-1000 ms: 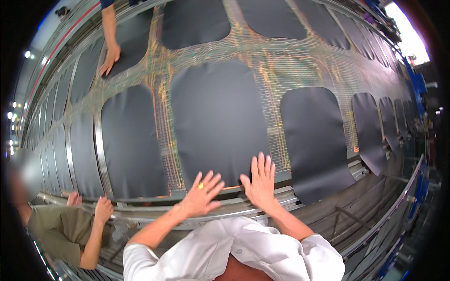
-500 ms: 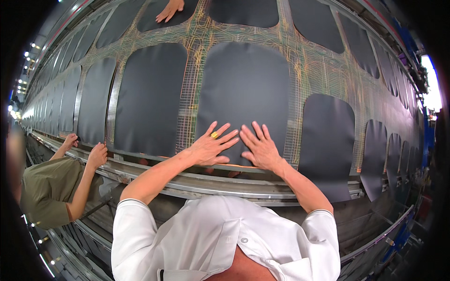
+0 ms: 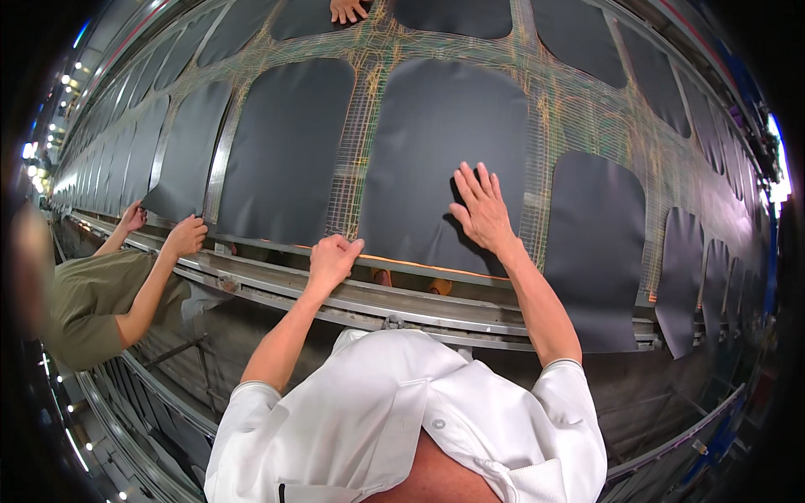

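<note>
1. Item examined: a black sheet [image 3: 449,134] with rounded far corners, lying on a table [image 3: 587,113] patterned with coloured lines, directly before the person. Its near edge lies along the table's near side. A slight pucker shows in the lower part, left of the right wrist.
2. Right hand [image 3: 484,214]: laid on the lower right part of the sheet, fingers extended and slightly spread, gripping nothing.
3. Left hand [image 3: 333,261]: at the sheet's near left corner, fingers curled in, thumb pointing right. Whether they pinch the edge cannot be told.
4. Step in hand, as judged: smoothing and squaring the sheet. The next move appears to call for a light, flat press over the pucker, with the near left corner steadied.
5. Adjoining: a flat left-hand sheet [image 3: 289,151]; a right-hand sheet [image 3: 595,226] whose near end hangs past the table's edge. A metal rail [image 3: 419,312] runs along the near side.
6. Further out: at left, a co-worker's two hands [image 3: 186,237] are at the near end of another sheet [image 3: 193,155], one corner raised. A third hand [image 3: 346,10] rests at the far side.
</note>
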Demonstrator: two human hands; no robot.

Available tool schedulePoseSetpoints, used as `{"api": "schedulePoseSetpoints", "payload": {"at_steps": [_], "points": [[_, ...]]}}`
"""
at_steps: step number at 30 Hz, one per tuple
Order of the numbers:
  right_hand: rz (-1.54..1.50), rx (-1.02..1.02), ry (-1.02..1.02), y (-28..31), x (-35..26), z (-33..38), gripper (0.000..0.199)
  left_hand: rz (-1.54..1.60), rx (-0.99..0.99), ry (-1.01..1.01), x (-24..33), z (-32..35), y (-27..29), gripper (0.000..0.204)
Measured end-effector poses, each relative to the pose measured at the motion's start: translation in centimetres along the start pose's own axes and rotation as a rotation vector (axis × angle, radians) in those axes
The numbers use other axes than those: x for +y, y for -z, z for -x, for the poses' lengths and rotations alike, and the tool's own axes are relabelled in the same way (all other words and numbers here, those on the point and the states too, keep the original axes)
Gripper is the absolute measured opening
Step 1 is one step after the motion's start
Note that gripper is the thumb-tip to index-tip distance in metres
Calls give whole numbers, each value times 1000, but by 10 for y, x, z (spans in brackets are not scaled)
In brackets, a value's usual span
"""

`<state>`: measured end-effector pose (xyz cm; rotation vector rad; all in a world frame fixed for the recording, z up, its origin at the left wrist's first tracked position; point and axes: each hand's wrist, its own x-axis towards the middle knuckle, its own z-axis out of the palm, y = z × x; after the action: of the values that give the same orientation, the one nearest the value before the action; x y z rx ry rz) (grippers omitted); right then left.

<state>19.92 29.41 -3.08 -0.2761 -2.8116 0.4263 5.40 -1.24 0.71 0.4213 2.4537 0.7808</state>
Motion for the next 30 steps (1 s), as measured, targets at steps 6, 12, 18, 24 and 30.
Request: {"api": "schedulePoseSetpoints", "payload": {"at_steps": [6,12,18,24,30], "points": [[109,-26,30,-14,-3,-3,58,-156,-74,-131,-7,-13,-9,37],[130,-13,8,-16,3,-4,55,561,-301,154,49,-5,15,25],[135,-32,7,-16,1,-2,55,665,-330,85,102,-18,42,25],[158,4,-1,-17,-9,-5,63,584,-381,174,50,-9,39,26],[19,-91,83,-38,-70,-12,72,547,-346,211,-5,-12,6,24]]}}
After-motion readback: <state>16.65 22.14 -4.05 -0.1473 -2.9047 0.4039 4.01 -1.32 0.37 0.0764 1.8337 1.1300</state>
